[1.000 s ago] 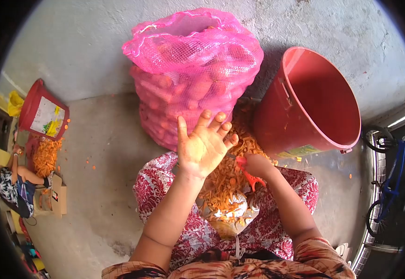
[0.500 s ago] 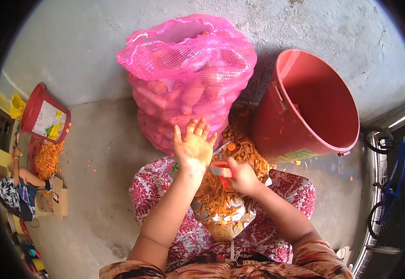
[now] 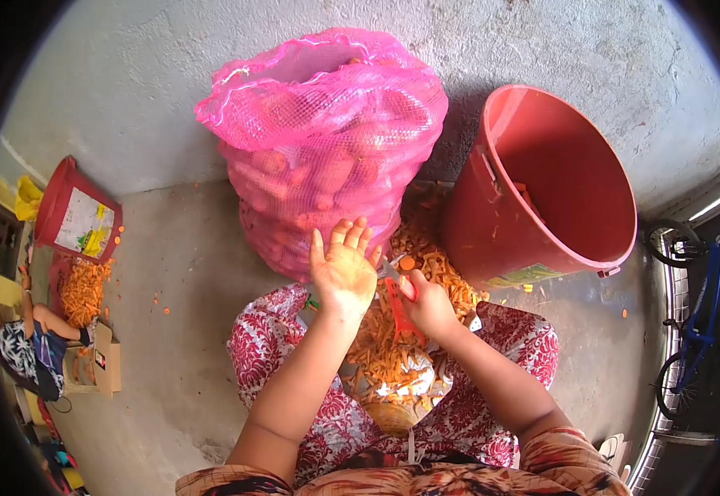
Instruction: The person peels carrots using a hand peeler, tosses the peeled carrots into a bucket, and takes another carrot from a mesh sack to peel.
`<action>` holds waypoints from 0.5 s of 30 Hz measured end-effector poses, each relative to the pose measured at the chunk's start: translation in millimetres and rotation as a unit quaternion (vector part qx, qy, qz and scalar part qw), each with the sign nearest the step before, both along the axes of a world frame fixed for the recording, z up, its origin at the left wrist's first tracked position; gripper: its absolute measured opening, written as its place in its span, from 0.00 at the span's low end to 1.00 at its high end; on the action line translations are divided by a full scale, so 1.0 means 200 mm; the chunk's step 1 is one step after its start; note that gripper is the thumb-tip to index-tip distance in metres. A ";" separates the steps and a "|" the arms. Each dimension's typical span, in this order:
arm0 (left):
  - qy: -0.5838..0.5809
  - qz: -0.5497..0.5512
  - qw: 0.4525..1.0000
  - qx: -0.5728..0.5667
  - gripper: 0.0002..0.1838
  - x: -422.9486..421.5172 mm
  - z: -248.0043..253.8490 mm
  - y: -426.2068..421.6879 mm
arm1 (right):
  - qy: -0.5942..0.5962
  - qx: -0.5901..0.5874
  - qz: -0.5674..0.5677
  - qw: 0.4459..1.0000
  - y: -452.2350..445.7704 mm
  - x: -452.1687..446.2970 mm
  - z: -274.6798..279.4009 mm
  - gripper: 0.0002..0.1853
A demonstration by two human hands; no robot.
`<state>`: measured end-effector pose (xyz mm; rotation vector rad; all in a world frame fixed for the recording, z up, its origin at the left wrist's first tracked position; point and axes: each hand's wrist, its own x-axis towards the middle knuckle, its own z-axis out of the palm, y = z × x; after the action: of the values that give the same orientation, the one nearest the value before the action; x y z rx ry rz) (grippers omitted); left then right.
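My left hand (image 3: 344, 269) is open, palm up with fingers spread, in front of the pink mesh sack (image 3: 327, 165) full of carrots. Just right of it, my right hand (image 3: 429, 307) is closed on a red-orange peeler (image 3: 401, 312) and a small grey blade that points toward my left palm. Whether the blade belongs to the same tool, I cannot tell. Beneath both hands, orange peelings (image 3: 385, 351) lie heaped between my legs, with a round orange slice among them. A tall red bucket (image 3: 467, 211) stands to the right with something orange inside.
At the far left, a second red bucket (image 3: 87, 219) stands by another heap of peelings (image 3: 84, 289). A person (image 3: 33, 331) sits there beside a cardboard box (image 3: 106, 360). A blue bicycle (image 3: 701, 318) is at the far right. A grey wall (image 3: 162, 83) rises behind the sack.
My left hand has moved down and slightly left. My right hand has come out of the peelings toward it with the tool. Orange pieces now show inside the tall bucket.
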<state>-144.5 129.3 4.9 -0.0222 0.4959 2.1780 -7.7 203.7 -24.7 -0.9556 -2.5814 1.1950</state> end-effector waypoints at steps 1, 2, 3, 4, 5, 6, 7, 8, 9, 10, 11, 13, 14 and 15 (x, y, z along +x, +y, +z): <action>0.007 0.003 1.000 -0.005 0.22 -0.01 0.00 0.00 | -0.001 -0.003 -0.004 1.000 0.01 0.00 0.00 0.12; 0.121 0.032 0.988 -0.085 0.20 -0.01 0.01 0.01 | -0.002 -0.006 -0.006 1.000 0.02 0.00 -0.01 0.12; 0.232 0.062 0.957 -0.164 0.18 -0.02 0.02 0.02 | -0.002 -0.008 -0.008 1.000 0.03 0.00 -0.02 0.12; 0.339 0.092 0.905 -0.240 0.17 -0.02 0.03 0.02 | -0.043 -0.015 0.013 0.999 0.04 0.00 -0.03 0.12; 0.469 0.148 0.825 -0.277 0.16 -0.03 0.06 0.02 | -0.083 -0.020 0.035 0.996 0.06 0.01 -0.05 0.13; 0.586 0.202 0.723 -0.306 0.20 -0.03 0.11 0.01 | -0.123 -0.025 0.057 0.990 0.08 0.01 -0.06 0.13; 0.686 0.250 0.599 -0.328 0.26 -0.04 0.17 0.00 | -0.165 -0.027 0.107 0.980 0.08 0.02 -0.08 0.14; 0.695 0.250 0.585 -0.335 0.27 -0.05 0.23 0.00 | -0.205 -0.028 0.156 0.966 0.09 0.03 -0.09 0.14; 0.704 0.249 0.570 -0.342 0.28 -0.08 0.28 0.01 | -0.244 -0.029 0.204 0.948 0.09 0.03 -0.11 0.15; 0.701 0.263 0.582 -0.317 0.28 -0.14 0.33 0.03 | -0.262 -0.021 0.237 0.935 0.08 0.03 -0.12 0.15; 0.704 0.274 0.576 -0.314 0.25 -0.20 0.41 0.06 | -0.280 -0.011 0.269 0.921 0.07 0.03 -0.13 0.15; 0.721 0.299 0.552 -0.292 0.18 -0.38 0.56 0.16 | -0.287 -0.008 0.298 0.910 0.06 0.03 -0.14 0.15; 0.725 0.313 0.552 -0.268 0.12 -0.50 0.62 0.25 | -0.275 -0.015 0.294 0.915 0.06 0.03 -0.14 0.15; 0.734 0.270 0.564 -0.265 0.09 -0.62 0.67 0.34 | -0.264 -0.023 0.291 0.919 0.06 0.03 -0.14 0.15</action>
<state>-269.2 198.2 138.8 1.6179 2.2928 1.9547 -1.4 216.0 -51.8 -0.5770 -3.4555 1.2464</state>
